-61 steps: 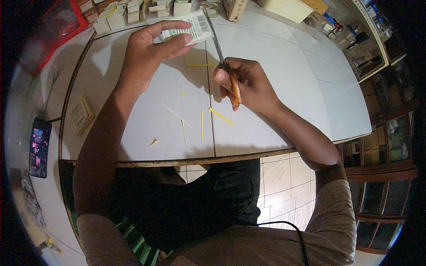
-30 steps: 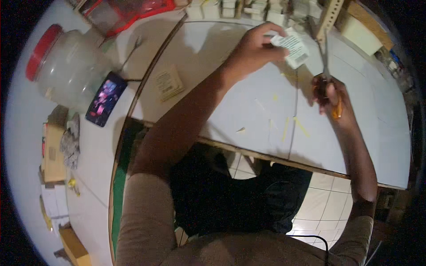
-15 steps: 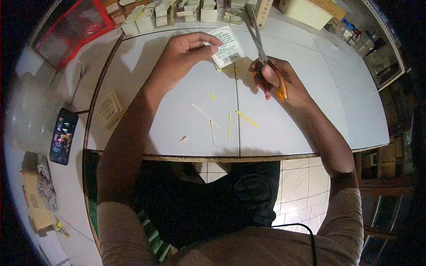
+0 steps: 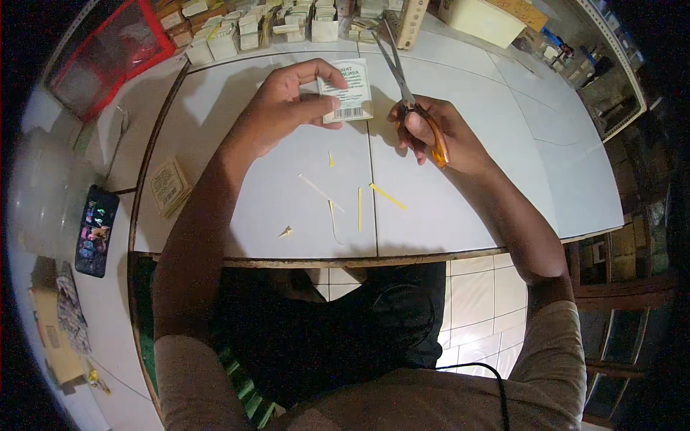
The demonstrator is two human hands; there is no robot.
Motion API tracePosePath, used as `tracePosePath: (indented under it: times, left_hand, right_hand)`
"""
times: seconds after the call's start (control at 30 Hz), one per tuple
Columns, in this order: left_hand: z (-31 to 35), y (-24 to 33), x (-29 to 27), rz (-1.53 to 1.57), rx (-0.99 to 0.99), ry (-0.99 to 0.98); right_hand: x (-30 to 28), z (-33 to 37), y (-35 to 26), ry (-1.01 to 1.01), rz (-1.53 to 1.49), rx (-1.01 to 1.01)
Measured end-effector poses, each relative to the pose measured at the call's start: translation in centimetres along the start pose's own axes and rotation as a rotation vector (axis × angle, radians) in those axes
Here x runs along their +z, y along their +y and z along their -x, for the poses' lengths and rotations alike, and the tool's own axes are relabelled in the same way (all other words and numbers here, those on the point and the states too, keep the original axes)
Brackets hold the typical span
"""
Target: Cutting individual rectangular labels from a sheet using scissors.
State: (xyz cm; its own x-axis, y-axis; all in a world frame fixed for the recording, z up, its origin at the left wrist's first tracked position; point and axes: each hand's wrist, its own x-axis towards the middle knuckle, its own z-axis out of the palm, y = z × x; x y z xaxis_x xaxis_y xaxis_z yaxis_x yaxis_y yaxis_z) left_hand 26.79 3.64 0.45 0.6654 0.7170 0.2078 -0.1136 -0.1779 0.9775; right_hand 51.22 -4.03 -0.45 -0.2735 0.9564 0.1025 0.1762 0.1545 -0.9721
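Now that the card (image 4: pixel 356 97) has swung clear of the scissors (image 4: pixel 408 99) (blades (image 4: pixel 403 87) parted), nothing's being cut: left hand (image 4: pixel 287 100) pinches it, grip closed, just left of the scissors; right hand (image 4: pixel 453 133) has its grip wrapped round their handles (image 4: pixel 439 149).

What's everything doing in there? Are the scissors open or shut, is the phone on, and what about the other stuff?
Scissors: blades parted, held by right hand
Printed card: pinched in left hand
Phone: screen lit
Yellow strips: loose on table
Card stack: lying flat
Small boxes: filled, uncovered
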Motion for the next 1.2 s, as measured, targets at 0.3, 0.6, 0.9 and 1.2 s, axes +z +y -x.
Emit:
tracePosePath:
  times: [0.3, 0.6, 0.9, 1.2]
  left_hand:
    - [-0.4, -0.5, -1.1, -0.180, 0.166, 0.081]
    - [-0.6, -0.3, -0.8, -0.144, 0.124, 0.193]
    - [-0.4, 0.1, -0.2, -0.190, 0.177, 0.186]
    - [0.2, 1.2, -0.2, -0.280, 0.079, 0.090]
  right_hand:
    - [-0.4, 0.0, 0.5, -0.063, 0.007, -0.022]
    - [-0.3, 0.1, 0.5, -0.116, 0.007, -0.045]
    - [0.1, 0.2, 0.4, -0.102, 0.013, -0.059]
    - [-0.3, 0.3, 0.0, -0.125, 0.040, -0.106]
